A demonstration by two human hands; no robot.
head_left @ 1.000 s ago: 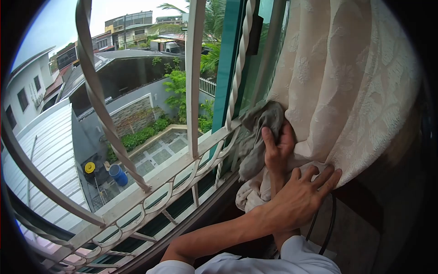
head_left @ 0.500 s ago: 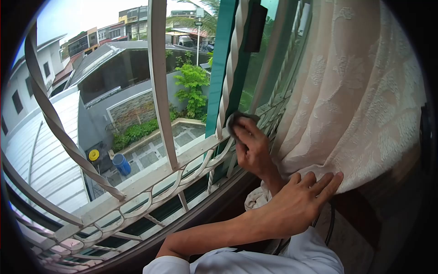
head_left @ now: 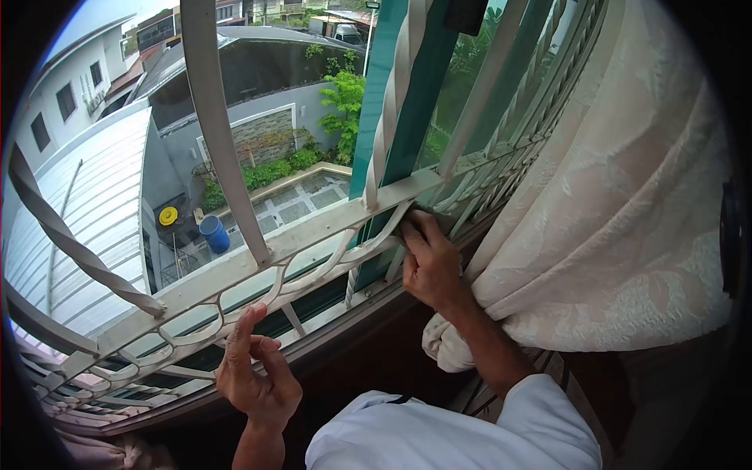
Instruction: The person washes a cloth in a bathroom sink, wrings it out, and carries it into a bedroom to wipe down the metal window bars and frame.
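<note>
Right hand's (head_left: 432, 262) grip pinching grey cloth (head_left: 442, 222) at scrolled white metal grille (head_left: 313, 233), left hand's (head_left: 258, 380) grip spread, floral-textured cream curtain (head_left: 603, 204) right.

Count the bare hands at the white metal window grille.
2. The left hand is raised in front of the grille; the right hand is at its rail, farther right, near the pale patterned curtain.

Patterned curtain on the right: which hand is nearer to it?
Right. The right hand is at the white grille, just left of the curtain; the left hand is raised farther left.
</note>
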